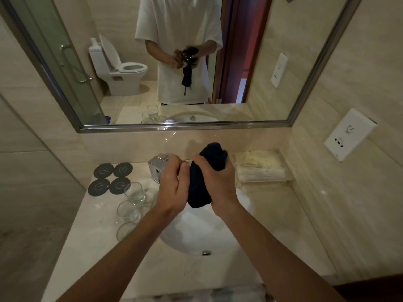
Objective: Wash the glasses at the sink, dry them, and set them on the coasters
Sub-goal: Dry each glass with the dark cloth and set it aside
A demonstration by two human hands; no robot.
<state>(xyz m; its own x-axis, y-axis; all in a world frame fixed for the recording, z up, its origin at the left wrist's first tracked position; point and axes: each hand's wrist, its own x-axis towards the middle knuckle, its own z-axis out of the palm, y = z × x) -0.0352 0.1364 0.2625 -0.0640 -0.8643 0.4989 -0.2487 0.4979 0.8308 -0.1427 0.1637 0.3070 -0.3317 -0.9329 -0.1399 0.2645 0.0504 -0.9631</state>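
Note:
Above the white sink basin point(196, 234), my left hand point(173, 184) curls round a clear glass point(185, 167) that is almost hidden; the mirror shows it between both hands. My right hand point(214, 182) grips a dark navy cloth point(199, 186), which is bunched against the glass and hangs below my hands. Three more clear glasses stand in a row on the counter left of the basin: a far glass point(135, 191), a middle glass point(128, 211) and a near glass point(124, 231). Behind them lie several round grey coasters point(103, 170), all bare.
A chrome faucet point(156, 166) sits behind my left hand. A clear tray point(261, 168) of wrapped toiletries stands at the back right of the counter. A white wall socket point(349, 134) is on the right wall. The mirror point(250, 62) spans the back wall. The drain point(206, 252) is near me.

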